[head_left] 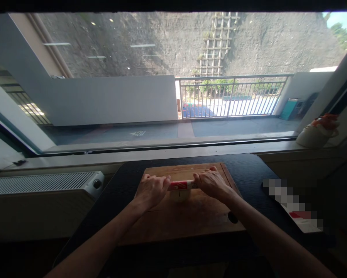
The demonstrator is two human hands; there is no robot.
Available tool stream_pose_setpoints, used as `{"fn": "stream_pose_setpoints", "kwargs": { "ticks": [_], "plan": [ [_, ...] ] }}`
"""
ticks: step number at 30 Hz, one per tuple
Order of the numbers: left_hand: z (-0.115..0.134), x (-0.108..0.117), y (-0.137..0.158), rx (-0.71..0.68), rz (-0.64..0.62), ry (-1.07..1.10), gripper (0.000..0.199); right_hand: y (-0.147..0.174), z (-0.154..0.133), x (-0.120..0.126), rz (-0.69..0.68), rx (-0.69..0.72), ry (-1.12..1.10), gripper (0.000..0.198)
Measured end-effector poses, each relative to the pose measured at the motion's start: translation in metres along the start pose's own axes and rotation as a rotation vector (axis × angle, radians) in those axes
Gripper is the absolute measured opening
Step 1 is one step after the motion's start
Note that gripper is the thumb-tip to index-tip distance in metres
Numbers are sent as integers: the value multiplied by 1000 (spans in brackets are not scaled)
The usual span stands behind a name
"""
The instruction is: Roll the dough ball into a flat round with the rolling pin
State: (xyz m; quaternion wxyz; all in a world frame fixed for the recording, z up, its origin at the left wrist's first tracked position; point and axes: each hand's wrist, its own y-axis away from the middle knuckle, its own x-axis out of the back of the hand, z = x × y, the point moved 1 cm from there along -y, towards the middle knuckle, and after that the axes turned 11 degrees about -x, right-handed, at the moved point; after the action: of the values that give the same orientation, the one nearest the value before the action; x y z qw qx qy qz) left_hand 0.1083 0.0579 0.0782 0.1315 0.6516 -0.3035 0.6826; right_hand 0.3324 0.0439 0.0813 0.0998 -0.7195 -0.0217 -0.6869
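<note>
Tube (181, 185), red and white, gripped at either side by the closed left hand (152, 189) and right hand (212, 181), is at a pale block (180, 194) over the wooden board (187, 220). I observe the board flat on a black table (257, 177), near a window sill (150, 154) and radiator (46, 183).

Bare forearms (104, 235) angle inward, left hand (152, 189) and right hand (210, 181) curled, backs upward, near each other.
</note>
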Motion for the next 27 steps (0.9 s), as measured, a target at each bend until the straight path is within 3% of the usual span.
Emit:
{"fn": "stream_pose_setpoints", "kwargs": {
  "ticks": [4, 10, 14, 22, 27],
  "plan": [
    [4, 4, 1, 13, 25, 6, 57, 3, -2, 11, 1, -3, 2, 65],
    [-4, 21, 0, 9, 170, -112, 50, -3, -2, 27, 50, -22, -34, 71],
    [-13, 17, 3, 20, 120, -72, 46, -9, -5, 21, -28, -14, -43, 67],
    [-12, -3, 8, 29, 50, -57, 46, 4, -11, -1, -48, -63, -68, 73],
    [-8, -4, 13, 32, 90, -68, 46, 10, -13, -8, 35, -133, -83, 70]
  ]
}}
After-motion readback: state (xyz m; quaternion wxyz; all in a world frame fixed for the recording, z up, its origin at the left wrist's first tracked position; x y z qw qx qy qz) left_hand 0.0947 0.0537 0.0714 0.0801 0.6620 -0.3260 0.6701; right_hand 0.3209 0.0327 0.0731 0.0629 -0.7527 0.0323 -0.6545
